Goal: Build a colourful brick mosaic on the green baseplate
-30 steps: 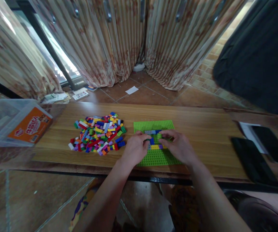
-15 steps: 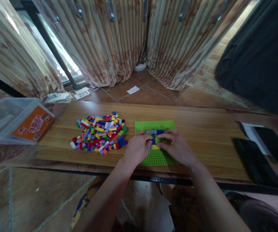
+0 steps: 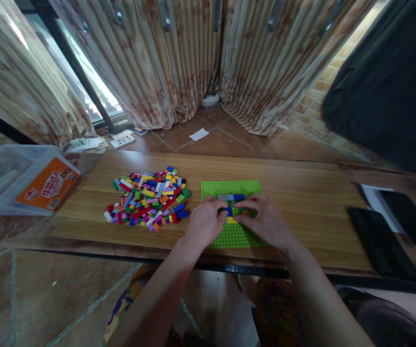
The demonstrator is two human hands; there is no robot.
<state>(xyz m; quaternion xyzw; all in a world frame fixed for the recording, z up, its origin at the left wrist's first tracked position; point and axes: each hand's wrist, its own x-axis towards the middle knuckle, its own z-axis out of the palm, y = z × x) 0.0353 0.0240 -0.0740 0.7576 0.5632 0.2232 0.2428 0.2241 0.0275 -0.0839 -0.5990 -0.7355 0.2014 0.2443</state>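
"What are the fingers doing?"

"In the head view, the left hand [image 3: 205, 220] has its thumb and fingertips drawn close together at a blue brick [image 3: 228, 210]. The right hand [image 3: 267, 219] curves its fingers over the bricks from the other side, thumb apart from forefinger. I can't tell whether either one grips or just presses."

"Where's the build, and how far along?"

"On the green baseplate [image 3: 242, 237], which lies flat on the wooden table [image 3: 301, 193] in front of the person. A grey-and-blue row [image 3: 225, 197] sits on the far part, with blue and yellow pieces nearer. I'd call it partly built: there are bare studs beyond and in front, and a big loose pile [image 3: 153, 197] off to the left. The hands hide the middle, so how much is unfinished I can't say."

"Which way does it point?"

"The row's long axis runs left to right, roughly along the table's length. The plate looks nearly square, its sides roughly in line with the table's; no front shows."
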